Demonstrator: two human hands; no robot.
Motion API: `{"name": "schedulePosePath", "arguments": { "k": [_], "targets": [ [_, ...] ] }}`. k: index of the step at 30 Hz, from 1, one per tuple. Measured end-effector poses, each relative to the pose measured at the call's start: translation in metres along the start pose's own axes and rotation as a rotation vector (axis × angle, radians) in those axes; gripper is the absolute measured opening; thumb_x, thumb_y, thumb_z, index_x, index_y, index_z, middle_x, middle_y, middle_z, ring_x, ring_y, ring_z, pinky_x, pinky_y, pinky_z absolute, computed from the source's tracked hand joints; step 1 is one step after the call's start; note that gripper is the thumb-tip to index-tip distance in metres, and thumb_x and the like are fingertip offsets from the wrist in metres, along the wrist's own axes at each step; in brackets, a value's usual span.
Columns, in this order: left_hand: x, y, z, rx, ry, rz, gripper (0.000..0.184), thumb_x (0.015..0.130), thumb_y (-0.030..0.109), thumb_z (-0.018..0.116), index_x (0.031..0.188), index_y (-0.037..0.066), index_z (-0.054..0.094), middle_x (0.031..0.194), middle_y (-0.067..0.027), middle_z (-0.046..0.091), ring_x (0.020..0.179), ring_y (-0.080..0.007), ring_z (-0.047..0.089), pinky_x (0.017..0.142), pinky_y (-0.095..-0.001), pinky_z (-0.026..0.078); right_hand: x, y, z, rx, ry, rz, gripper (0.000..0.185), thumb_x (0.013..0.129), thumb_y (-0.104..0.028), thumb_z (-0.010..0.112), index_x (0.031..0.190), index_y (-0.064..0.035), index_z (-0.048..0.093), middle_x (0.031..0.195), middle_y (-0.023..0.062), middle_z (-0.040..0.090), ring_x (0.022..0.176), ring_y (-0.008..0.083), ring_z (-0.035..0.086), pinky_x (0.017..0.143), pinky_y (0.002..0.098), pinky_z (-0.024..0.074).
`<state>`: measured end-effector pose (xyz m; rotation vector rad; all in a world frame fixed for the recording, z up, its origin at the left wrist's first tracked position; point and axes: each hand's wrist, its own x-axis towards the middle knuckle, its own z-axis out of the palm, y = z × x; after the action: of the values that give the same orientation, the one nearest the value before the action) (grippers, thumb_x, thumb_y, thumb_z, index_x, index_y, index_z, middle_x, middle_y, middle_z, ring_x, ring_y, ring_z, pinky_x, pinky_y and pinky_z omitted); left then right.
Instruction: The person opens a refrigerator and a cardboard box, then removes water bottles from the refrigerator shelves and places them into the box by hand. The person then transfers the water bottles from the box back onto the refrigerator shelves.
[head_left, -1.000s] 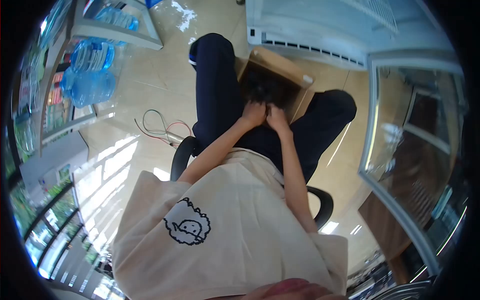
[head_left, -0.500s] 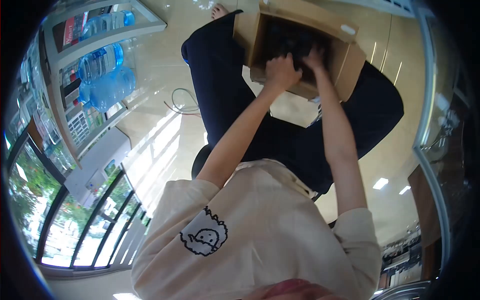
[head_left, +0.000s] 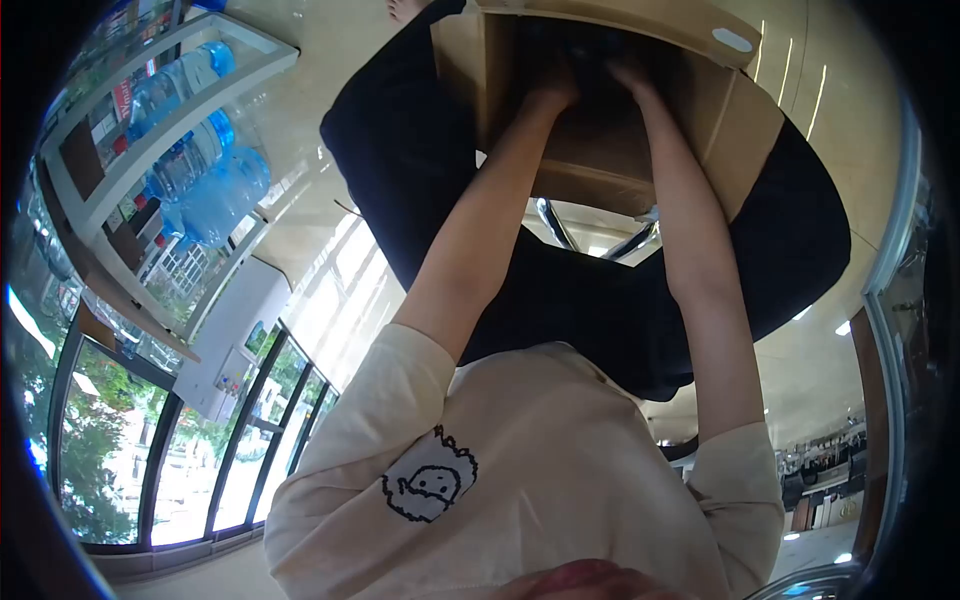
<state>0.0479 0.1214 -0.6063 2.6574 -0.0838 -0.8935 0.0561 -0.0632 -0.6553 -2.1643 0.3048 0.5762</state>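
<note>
An open cardboard box (head_left: 745,130) is between my knees, its flaps folded outward. Both of my arms reach down into it. My left hand (head_left: 552,86) is inside near the left part of the box, and my right hand (head_left: 628,74) is a short way to its right. Dark shapes (head_left: 588,45) lie at the fingertips, too shadowed to name. The fingers of both hands are lost in the shadow, so whether they grip anything is hidden.
Large blue water bottles (head_left: 215,195) stand in a grey-framed rack (head_left: 165,130) on the left. Tall windows (head_left: 190,480) are at the lower left. A glass case edge (head_left: 885,270) runs along the right. Tiled floor (head_left: 300,140) surrounds my legs.
Both hands have gone deeper into the box; my left hand was at its near edge before. The box now appears larger and nearer, and the view has shifted.
</note>
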Motion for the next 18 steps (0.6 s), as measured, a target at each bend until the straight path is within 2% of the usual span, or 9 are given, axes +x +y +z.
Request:
{"name": "schedulePosePath", "arguments": {
  "k": [1,5,8,10,12,15,18],
  "targets": [
    [0.008,0.003,-0.001,-0.112,-0.013,-0.036,0.123,0.074,0.038,0.086,0.161,0.000,0.008,0.165,-0.0305,0.012,0.155,-0.0408,0.016,0.126,-0.0466,0.023,0.004,0.010,0.012,-0.016,0.031,-0.019,0.079,0.085,-0.053,0.072,0.148,-0.0132,0.049,0.154,0.0172,0.048,0.145,0.0353,0.041,0.120,0.0447,0.0347],
    [0.004,0.030,-0.003,-0.393,0.122,-0.007,0.105,0.077,0.038,0.084,0.157,0.003,0.025,0.158,-0.0287,0.031,0.148,-0.0429,0.032,0.122,-0.0483,0.031,0.006,0.018,0.022,-0.097,0.219,-0.116,0.072,0.088,-0.052,0.069,0.144,-0.0108,0.053,0.145,0.0174,0.055,0.138,0.0362,0.049,0.115,0.0463,0.0393],
    [0.021,0.029,0.020,-0.370,0.181,0.075,0.096,0.077,0.039,0.085,0.152,0.005,0.036,0.146,-0.0265,0.048,0.140,-0.0429,0.043,0.118,-0.0498,0.037,0.001,0.013,0.024,-0.073,0.312,-0.153,0.061,0.091,-0.049,0.068,0.136,-0.0088,0.059,0.134,0.0184,0.063,0.128,0.0376,0.056,0.108,0.0484,0.0447],
    [0.024,0.024,0.026,-0.409,0.183,0.078,0.094,0.077,0.040,0.085,0.150,0.005,0.038,0.143,-0.0259,0.051,0.136,-0.0431,0.047,0.115,-0.0503,0.039,-0.006,0.002,0.020,-0.067,0.272,-0.182,0.059,0.092,-0.046,0.068,0.136,-0.0075,0.059,0.136,0.0196,0.061,0.130,0.0381,0.055,0.108,0.0485,0.0439],
    [0.021,0.022,0.021,-0.443,0.145,0.059,0.092,0.077,0.041,0.084,0.149,0.005,0.040,0.140,-0.0253,0.054,0.131,-0.0433,0.050,0.112,-0.0508,0.041,-0.013,-0.005,0.013,-0.058,0.156,-0.202,0.064,0.092,-0.043,0.069,0.142,-0.0062,0.054,0.146,0.0214,0.054,0.140,0.0382,0.046,0.114,0.0472,0.0388],
    [0.019,0.019,0.010,-0.493,0.065,0.024,0.089,0.076,0.042,0.084,0.146,0.006,0.043,0.136,-0.0245,0.058,0.125,-0.0436,0.055,0.108,-0.0516,0.045,-0.019,-0.042,0.000,0.120,0.088,-0.114,0.067,0.092,-0.045,0.069,0.144,-0.0064,0.052,0.148,0.0209,0.052,0.140,0.0384,0.045,0.115,0.0474,0.0374],
    [0.022,0.017,-0.008,-0.582,-0.064,-0.040,0.086,0.076,0.044,0.083,0.144,0.007,0.046,0.131,-0.0236,0.062,0.118,-0.0439,0.060,0.104,-0.0524,0.048,-0.015,-0.059,-0.011,-0.082,0.014,-0.056,0.071,0.090,-0.044,0.072,0.146,-0.0070,0.049,0.149,0.0214,0.050,0.140,0.0377,0.046,0.115,0.0477,0.0380]
  ]
}}
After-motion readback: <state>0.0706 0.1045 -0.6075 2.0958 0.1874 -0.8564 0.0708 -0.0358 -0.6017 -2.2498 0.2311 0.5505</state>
